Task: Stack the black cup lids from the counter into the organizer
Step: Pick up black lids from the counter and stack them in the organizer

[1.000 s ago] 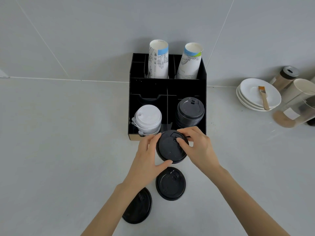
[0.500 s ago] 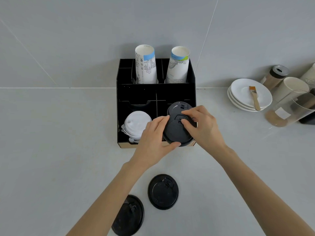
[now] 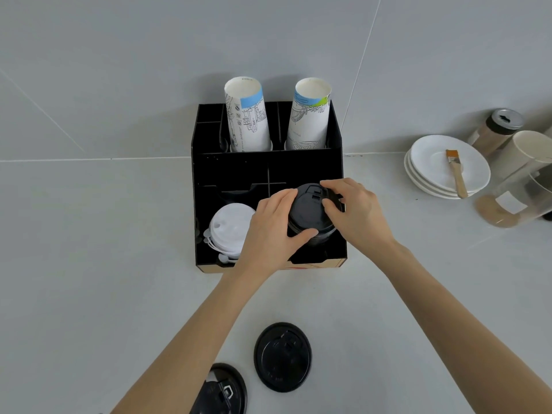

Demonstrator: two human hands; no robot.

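Observation:
A black organizer [image 3: 239, 165] stands against the wall. Its front right compartment holds a stack of black lids. My left hand [image 3: 268, 231] and my right hand [image 3: 355, 213] both grip a black cup lid [image 3: 309, 209] sitting on top of that stack, one hand on each side. A stack of white lids [image 3: 228, 228] fills the front left compartment. Two more black lids lie on the counter in front: one [image 3: 282, 357] near the middle, another [image 3: 222, 391] at the bottom edge, partly hidden by my left forearm.
Two tall stacks of paper cups [image 3: 248, 118] [image 3: 309, 115] stand in the organizer's back row. To the right are stacked white plates [image 3: 430, 165] with a brush [image 3: 456, 173] on them, a shaker jar [image 3: 495, 130], a white cup [image 3: 525, 150] and a clear pitcher [image 3: 519, 201].
Both hands have carried the black lid from in front of the organizer up and onto the black stack in the front right compartment. The camera view has shifted forward.

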